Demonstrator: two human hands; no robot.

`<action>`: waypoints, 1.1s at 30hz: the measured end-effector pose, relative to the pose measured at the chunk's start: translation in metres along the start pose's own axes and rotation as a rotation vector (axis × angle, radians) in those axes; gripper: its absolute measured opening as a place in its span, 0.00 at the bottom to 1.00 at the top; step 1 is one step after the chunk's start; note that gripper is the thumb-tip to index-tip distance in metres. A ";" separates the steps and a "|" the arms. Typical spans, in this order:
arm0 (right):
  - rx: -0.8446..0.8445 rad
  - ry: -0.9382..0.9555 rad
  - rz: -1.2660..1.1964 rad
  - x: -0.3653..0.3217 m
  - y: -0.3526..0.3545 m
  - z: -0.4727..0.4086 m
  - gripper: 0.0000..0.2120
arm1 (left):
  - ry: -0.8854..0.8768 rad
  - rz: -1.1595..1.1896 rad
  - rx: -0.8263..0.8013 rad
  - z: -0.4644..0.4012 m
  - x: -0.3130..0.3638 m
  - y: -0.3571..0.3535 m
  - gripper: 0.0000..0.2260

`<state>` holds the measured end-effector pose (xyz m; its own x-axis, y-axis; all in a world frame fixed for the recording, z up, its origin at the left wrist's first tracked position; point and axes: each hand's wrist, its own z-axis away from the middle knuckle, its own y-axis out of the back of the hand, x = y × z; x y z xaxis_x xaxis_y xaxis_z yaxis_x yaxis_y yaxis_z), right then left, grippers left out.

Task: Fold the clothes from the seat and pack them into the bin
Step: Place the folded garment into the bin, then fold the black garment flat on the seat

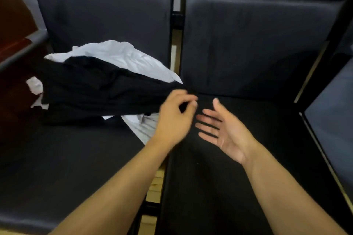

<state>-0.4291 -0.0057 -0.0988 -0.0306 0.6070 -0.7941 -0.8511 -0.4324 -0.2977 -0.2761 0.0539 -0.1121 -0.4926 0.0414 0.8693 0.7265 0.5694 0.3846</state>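
Clothes pile: a black garment lies crumpled on top of a white garment on the left seat, its right end reaching the gap between the two seats.
White garment: shows behind the black one, at its left edge and beneath its near edge.
Bin: a dark-rimmed container is cut off at the right edge, beside the right seat; only a smooth bluish-grey surface shows within the rim, and I cannot tell what that surface is.
Left hand: back toward the camera, fingers curled, thumb and forefinger close together at the black garment's right end; whether they pinch the cloth is blurred and cannot be told.
Right hand: palm up, fingers spread and straight, holding nothing, over the right seat just beside the left hand.
Cut off: a reddish-brown surface at the upper left.
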 end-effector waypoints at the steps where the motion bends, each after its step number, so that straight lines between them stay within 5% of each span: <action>1: -0.027 -0.055 -0.092 -0.004 0.007 0.004 0.31 | -0.032 0.020 -0.120 0.011 0.006 -0.013 0.08; 3: -0.006 -0.114 -0.170 -0.009 0.024 0.013 0.33 | -0.054 0.046 -0.403 0.032 0.017 -0.039 0.08; 10: 0.273 -0.077 0.338 -0.012 0.086 0.046 0.02 | 0.025 0.073 -0.997 0.064 0.038 -0.079 0.11; 12: 0.431 0.003 0.524 -0.012 0.103 0.051 0.06 | -0.031 -0.001 -0.943 0.059 0.034 -0.081 0.08; 13: 0.482 0.022 0.604 -0.010 0.112 0.052 0.02 | -0.093 -0.089 -0.854 0.054 0.028 -0.081 0.08; 16: 0.627 -0.026 0.855 -0.008 0.145 0.053 0.15 | -0.190 -0.403 -0.515 0.037 -0.005 -0.070 0.11; 20: 0.818 -0.210 1.228 -0.006 0.180 0.058 0.25 | 0.198 -0.609 -0.440 0.020 -0.050 -0.040 0.25; 23: 0.876 -0.187 1.362 0.003 0.182 0.052 0.26 | 0.289 -0.502 -0.489 0.016 -0.070 -0.033 0.23; 27: 0.724 0.188 1.271 0.011 0.171 0.031 0.19 | 0.246 -0.349 -0.482 0.015 -0.059 -0.044 0.19; 30: 0.450 0.217 1.155 0.022 0.160 0.017 0.22 | 0.241 -0.292 -0.517 0.019 -0.048 -0.059 0.25; 33: 0.342 0.273 1.357 0.032 0.152 0.002 0.23 | 0.224 -0.330 -0.583 0.024 -0.043 -0.075 0.31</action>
<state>-0.5609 -0.0507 -0.1681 -0.8439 -0.3025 -0.4431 -0.3284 -0.3620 0.8724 -0.3208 0.0291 -0.1860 -0.6665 -0.2637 0.6973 0.7250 -0.0117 0.6886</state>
